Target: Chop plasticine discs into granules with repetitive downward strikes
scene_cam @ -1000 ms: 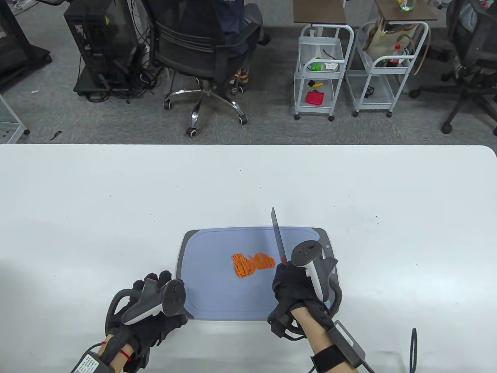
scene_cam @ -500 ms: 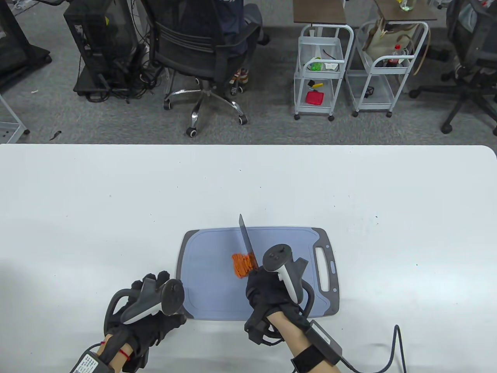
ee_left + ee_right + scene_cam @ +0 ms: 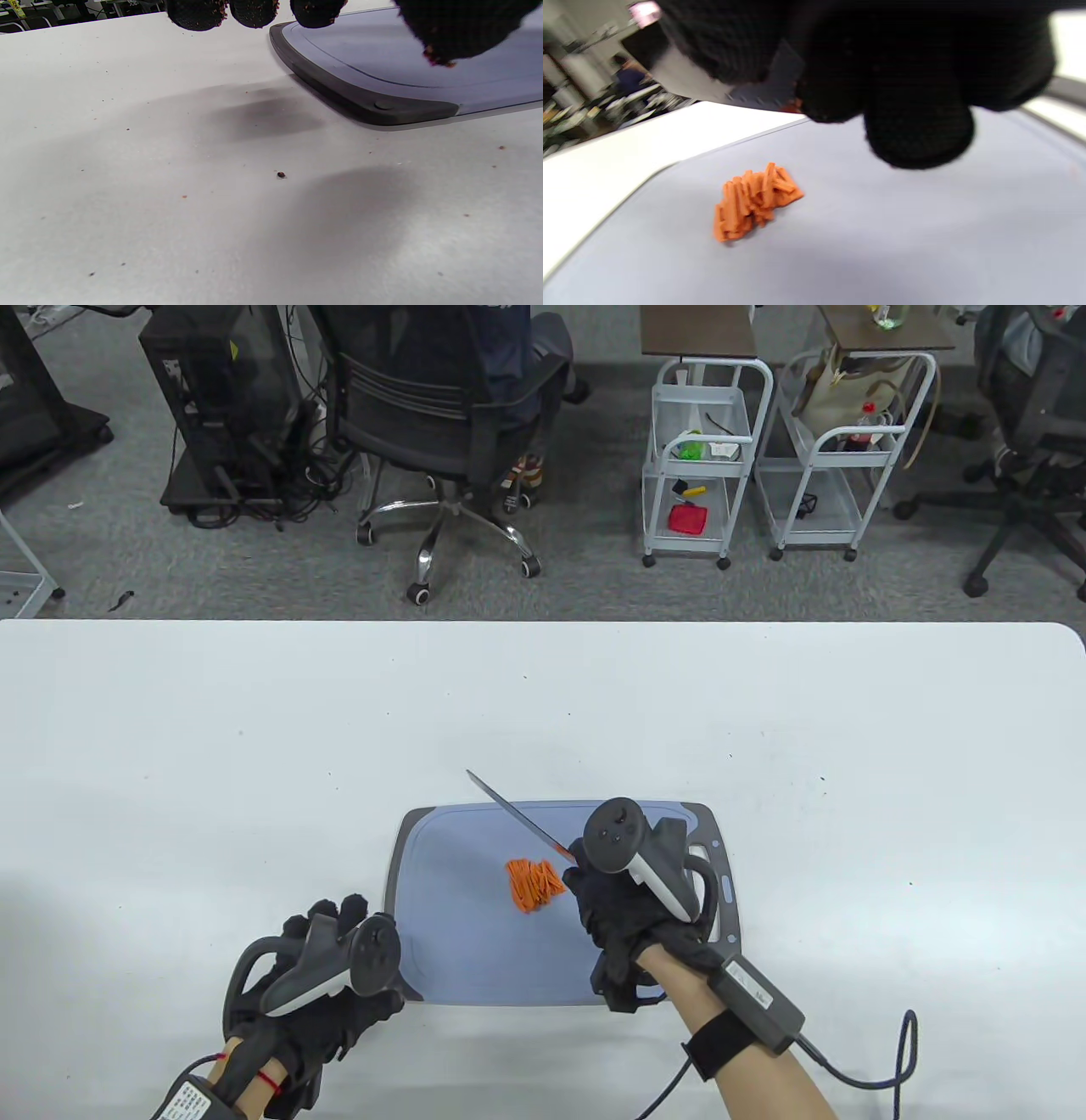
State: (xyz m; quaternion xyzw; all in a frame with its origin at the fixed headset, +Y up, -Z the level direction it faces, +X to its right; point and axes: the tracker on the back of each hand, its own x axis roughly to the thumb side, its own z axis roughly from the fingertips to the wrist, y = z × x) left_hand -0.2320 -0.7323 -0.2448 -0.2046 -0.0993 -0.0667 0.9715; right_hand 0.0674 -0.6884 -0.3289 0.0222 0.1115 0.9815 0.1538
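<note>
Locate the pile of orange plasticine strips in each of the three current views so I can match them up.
Table view: orange plasticine strips lie mid-board, just left of the right hand.
Left wrist view: not in it; only the board's dark corner and bare surface show.
Right wrist view: the pile sits left of centre, below the gloved fingers.
Shared landmark: the blue-grey cutting board.
</note>
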